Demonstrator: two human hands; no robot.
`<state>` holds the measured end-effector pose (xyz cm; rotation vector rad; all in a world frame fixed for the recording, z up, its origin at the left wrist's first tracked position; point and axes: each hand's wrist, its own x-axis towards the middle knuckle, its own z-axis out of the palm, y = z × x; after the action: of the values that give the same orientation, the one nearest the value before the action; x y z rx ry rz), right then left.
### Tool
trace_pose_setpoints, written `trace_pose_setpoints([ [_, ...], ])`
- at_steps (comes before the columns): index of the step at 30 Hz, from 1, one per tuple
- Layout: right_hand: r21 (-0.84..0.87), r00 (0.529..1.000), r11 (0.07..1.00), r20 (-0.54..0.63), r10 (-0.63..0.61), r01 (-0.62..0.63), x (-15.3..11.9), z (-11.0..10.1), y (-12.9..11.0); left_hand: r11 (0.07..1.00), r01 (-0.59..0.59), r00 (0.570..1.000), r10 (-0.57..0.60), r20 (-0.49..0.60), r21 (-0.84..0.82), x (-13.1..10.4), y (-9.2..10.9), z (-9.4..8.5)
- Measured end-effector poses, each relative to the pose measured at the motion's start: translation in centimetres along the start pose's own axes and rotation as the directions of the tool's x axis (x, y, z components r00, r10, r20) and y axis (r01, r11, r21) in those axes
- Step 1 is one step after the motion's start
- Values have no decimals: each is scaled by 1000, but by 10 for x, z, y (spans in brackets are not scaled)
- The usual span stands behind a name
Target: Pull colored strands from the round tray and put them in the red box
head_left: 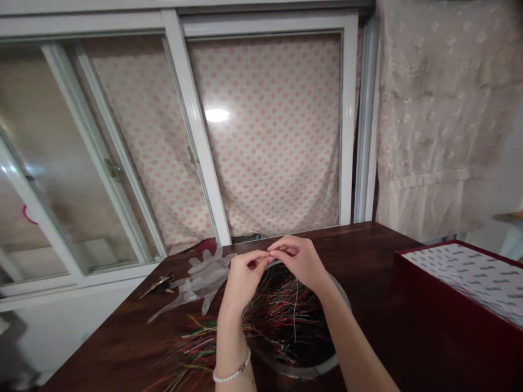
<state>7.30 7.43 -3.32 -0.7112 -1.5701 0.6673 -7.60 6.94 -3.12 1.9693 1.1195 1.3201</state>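
Fingers (281,255) — pale strand (295,313) (thin) below

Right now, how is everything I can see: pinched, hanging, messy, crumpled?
Left hand: thumb and finger pinched together.
Right hand: pinched too, close against the left.
Pale strand: hanging down below the right hand.
Colourful strands: loose, spread out.
Clear plastic: crumpled.
Bead bracelet: worn on the left arm.
Polka-dot curtain: hanging, drawn across.
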Motion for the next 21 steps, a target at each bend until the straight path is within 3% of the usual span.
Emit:
trace_pose_setpoints([
  [14, 2, 999, 1000, -38, 2, -2, -3, -11, -13, 996, 6, 1000, -6, 2, -86, -7, 21, 0],
  [17, -8, 991, 1000, -133, -28, 27, -3, -17, -17, 1000, -15, 1000, 15, 1, -5, -6, 16, 2],
  [21, -51, 954, 999, -297, -33, 19, -4, -32, -19, 971, -22, 999, 28, -21, 239, -2, -1, 6],
])
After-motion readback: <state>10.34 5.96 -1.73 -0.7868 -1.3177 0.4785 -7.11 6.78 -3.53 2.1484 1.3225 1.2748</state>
